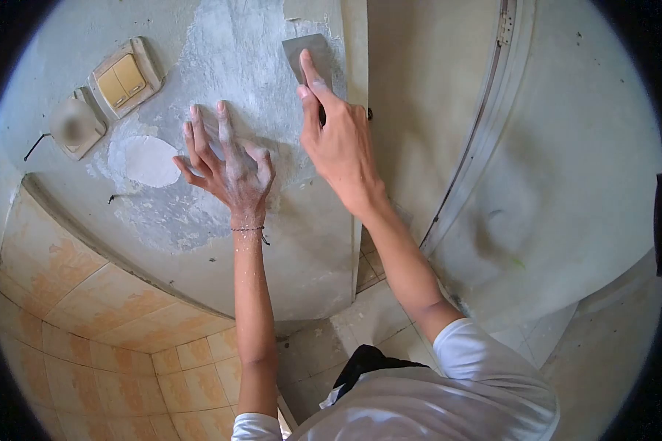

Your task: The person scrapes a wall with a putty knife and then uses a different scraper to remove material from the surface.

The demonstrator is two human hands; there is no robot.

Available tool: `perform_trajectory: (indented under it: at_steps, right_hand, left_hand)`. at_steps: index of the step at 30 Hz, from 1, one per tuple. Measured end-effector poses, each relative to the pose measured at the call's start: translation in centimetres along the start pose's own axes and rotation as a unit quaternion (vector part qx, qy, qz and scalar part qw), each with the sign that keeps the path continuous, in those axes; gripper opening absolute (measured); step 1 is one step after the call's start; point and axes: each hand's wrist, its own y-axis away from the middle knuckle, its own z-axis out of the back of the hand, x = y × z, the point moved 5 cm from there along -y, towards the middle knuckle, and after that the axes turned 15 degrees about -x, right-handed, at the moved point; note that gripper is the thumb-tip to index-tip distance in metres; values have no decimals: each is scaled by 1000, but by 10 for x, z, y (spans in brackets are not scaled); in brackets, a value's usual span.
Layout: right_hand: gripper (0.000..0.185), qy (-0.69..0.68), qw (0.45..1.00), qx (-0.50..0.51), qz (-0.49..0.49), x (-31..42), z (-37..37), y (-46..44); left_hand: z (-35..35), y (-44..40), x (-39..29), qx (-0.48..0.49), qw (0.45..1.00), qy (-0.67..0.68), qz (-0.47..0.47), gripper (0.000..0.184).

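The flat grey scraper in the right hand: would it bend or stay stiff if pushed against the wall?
The scraper looks thin and flat, so it may flex slightly rather than flop. It is probably light, as the right hand alone holds it, one fingertip on its face.

Right hand [342, 151] grips a flat metal scraper [307, 43], index finger laid along the blade, near the edge of a wall [301, 242] roughly coated in pale grey-white; left hand [235, 173], dusted white, fingers spread over the same coating, a thin dark bracelet [247, 228] at its wrist. Left of that hand, a round white patch [152, 162], with a double light switch [121, 81] mounted tilted above. Lower left, orange-marbled tiles [81, 298]; lower right, the wearer's white short-sleeved shirt [449, 404].
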Motion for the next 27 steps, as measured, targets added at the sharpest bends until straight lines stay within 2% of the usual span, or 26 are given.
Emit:
perform_trajectory:
  at_steps: [2, 5, 9, 11, 15, 19, 22, 24, 25, 26, 27]
  right_hand:
    - [44, -47, 997, -54, 26, -5, -2, -15]
    - [48, -13, 997, -62, 51, 9, -1, -29]
    - [49, 11, 1000, -21, 17, 7, 10, -10]
    - [48, -9, 997, -68, 32, 11, 8, -28]
    - [49, -8, 997, -80, 21, 11, 10, -25]
    - [50, 7, 993, 75, -86, -30, 23, 55]
    - [54, -58, 989, 85, -102, -81, 34, 109]
    - [62, 8, 998, -6, 60, -90, 50, 135]
    - [62, 8, 998, -5, 62, -85, 57, 147]
    - [61, -98, 984, 38, -144, -92, 60, 164]
    - [61, -199, 915, 79, -342, -100, 58, 183]
  left_hand:
    - [1, -2, -2, -11, 1000, 5, -2, 73]
    - [-2, 2, 3, -4, 1000, 0, -7, 74]
    - [3, -3, -5, -10, 1000, 9, -5, 76]
    - [3, -5, -7, -15, 1000, 8, -4, 77]
    - [1, -1, -1, -10, 1000, 3, -13, 78]
    - [2, -1, 1, -20, 1000, -4, -18, 78]
    - [4, -2, -1, -16, 1000, 13, -14, 78]
    - [4, -2, -1, -16, 1000, 14, -11, 77]
    - [2, -2, 0, -17, 1000, 13, -9, 77]
    - [2, -1, 0, -17, 1000, 3, -9, 77]
    - [1, -1, 0, -17, 1000, -7, -10, 76]
